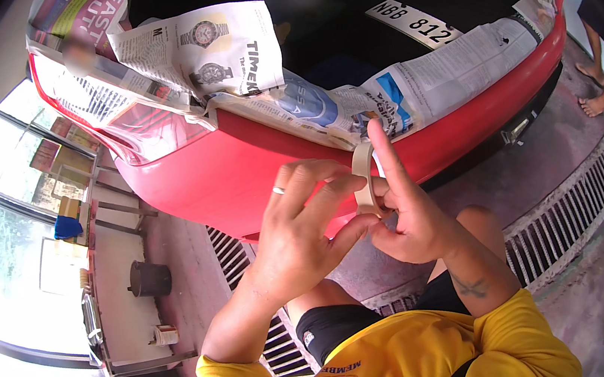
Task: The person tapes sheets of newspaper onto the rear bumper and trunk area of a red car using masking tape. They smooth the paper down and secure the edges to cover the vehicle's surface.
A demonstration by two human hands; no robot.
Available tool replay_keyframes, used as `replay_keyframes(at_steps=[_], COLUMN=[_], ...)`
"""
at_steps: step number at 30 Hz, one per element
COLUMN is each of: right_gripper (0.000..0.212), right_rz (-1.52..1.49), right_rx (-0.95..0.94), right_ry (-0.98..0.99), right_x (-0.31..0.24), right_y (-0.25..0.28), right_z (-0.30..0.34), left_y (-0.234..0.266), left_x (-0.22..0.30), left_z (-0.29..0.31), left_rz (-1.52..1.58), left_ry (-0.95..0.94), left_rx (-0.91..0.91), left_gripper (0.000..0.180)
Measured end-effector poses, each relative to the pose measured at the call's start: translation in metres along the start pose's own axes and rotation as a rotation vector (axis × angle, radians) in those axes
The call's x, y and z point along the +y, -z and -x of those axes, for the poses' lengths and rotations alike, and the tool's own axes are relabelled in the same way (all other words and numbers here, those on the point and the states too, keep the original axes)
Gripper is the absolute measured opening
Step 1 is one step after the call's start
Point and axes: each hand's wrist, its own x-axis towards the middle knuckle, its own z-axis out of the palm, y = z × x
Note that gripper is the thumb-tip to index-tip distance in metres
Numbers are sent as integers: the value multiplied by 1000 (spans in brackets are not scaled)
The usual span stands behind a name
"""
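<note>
Tape roll (pixel 362 165) between both hands, in front of masked red bumper

Roll: up off the bumper (pixel 195 175), roughly mid-view. Seen nearly edge-on, ring standing upright; long axis runs near vertical, top tipped slightly right. Flat sides face left and right, hole partly visible on the right side.

Right hand (pixel 418 223) has the roll, lower fingers curled against it, index straight up, thumb pointing left. Part of those fingers hidden by the roll; can't tell how far they go into the hole. Left hand (pixel 305 222): index tip at the roll's left edge, thumb apart from index, near its lower end. Can't tell whether it pinches anything; tape's loose end not readable.

Newspaper (pixel 464 67) masks the bumper's upper edge; car interior too dark to make out. Upper-left sheet runs out of view. Other person (pixel 602 69) at far right, mostly cut off: limbs only. Window (pixel 4 217) overexposed, details washed out.
</note>
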Motion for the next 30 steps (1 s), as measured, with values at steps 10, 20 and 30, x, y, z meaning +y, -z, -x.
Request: replay_keyframes(at_steps=[10, 20, 30], right_gripper=[113, 113, 114], right_rz=[219, 260, 234], right_rx=[-14, -231, -297], right_ry=[-52, -112, -129], right_x=[3, -10, -8], right_y=[-20, -30, -38], right_z=[7, 11, 10], left_y=[-11, -7, -2], left_x=[-7, 0, -4], left_z=[23, 66, 78], left_rz=[128, 254, 238], left_ry=[154, 339, 314], left_rx=[-99, -39, -5], left_gripper=[42, 38, 36])
